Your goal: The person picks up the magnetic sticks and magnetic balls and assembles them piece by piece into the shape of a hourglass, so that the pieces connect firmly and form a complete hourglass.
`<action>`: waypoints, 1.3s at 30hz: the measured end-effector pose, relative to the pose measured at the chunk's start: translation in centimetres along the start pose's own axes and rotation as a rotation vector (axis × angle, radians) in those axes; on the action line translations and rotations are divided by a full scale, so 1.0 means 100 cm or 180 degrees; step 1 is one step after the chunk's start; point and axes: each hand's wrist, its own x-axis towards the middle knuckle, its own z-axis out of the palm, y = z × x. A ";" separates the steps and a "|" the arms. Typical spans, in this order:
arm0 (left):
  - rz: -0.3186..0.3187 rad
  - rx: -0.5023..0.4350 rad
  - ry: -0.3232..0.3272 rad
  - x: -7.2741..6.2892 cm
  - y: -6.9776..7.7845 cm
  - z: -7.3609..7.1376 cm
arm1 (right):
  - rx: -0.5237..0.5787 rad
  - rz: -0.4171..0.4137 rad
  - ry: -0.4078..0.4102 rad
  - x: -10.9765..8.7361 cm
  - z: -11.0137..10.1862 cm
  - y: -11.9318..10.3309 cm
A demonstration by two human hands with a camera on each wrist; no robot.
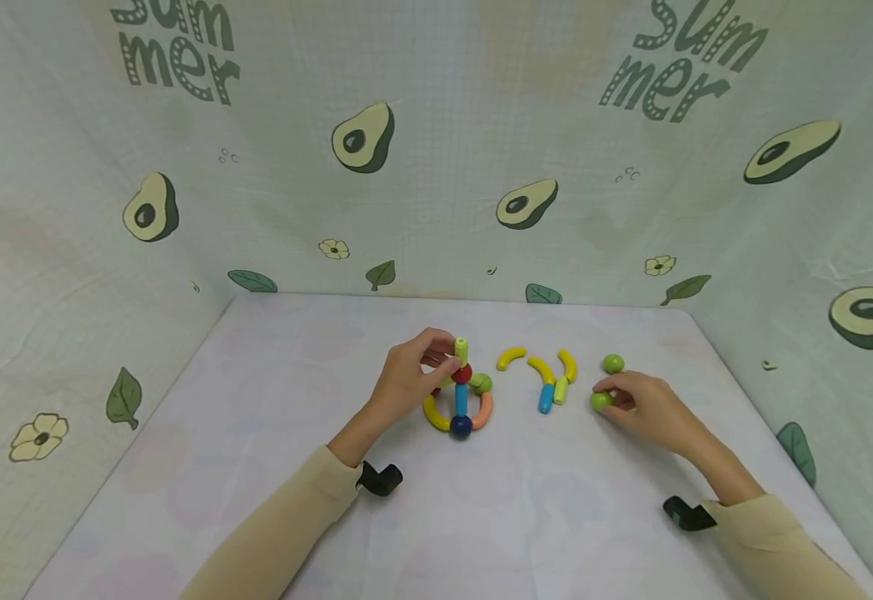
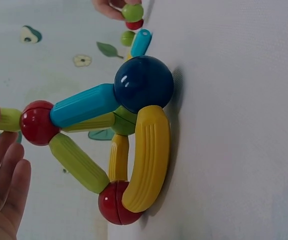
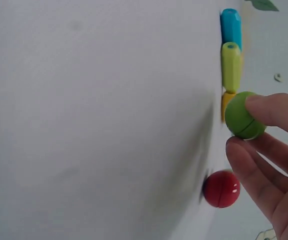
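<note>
With thumb and fingers, my left hand (image 1: 416, 371) pinches a lime green stick (image 1: 461, 350) that points up from the top red ball (image 2: 36, 123) of a built frame. Below that ball, a blue stick (image 1: 461, 400) and lime sticks slope down to a navy ball (image 1: 461, 427), a green ball (image 1: 481, 382) and a lower red ball (image 2: 118, 202). Curved yellow (image 1: 435, 414) and salmon sticks (image 1: 485, 410) form the frame's base ring. My right hand (image 1: 650, 408) pinches a green ball (image 3: 245, 115) above the table, to the right of the frame.
A loose red ball (image 3: 221, 189) lies beneath my right hand, hidden in the head view. Beyond that hand sits another green ball (image 1: 612, 363). Between the hands are curved yellow sticks (image 1: 511, 358), a blue stick (image 1: 546, 398) and a lime stick (image 1: 560, 390). Printed cloth walls enclose the table.
</note>
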 end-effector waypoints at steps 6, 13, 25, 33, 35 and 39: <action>-0.0009 0.0042 0.0047 0.001 0.003 0.001 | 0.0124 -0.0186 0.0155 0.013 -0.005 -0.025; -0.0014 0.0037 0.0058 0.002 0.003 0.002 | 0.0554 -0.0471 0.0435 0.041 -0.008 -0.069; 0.0019 -0.0010 0.0001 0.005 0.003 0.003 | 0.0979 -0.0815 0.0622 0.087 -0.005 -0.133; 0.0083 -0.0031 -0.0008 0.005 0.003 0.001 | 0.1129 -0.0882 0.0627 0.104 -0.002 -0.156; 0.0100 -0.0023 0.0004 0.005 0.003 0.001 | 0.1163 -0.0876 0.0620 0.108 0.000 -0.158; 0.0130 -0.0032 0.0021 0.005 0.002 0.001 | 0.1232 -0.0870 0.0594 0.114 0.005 -0.162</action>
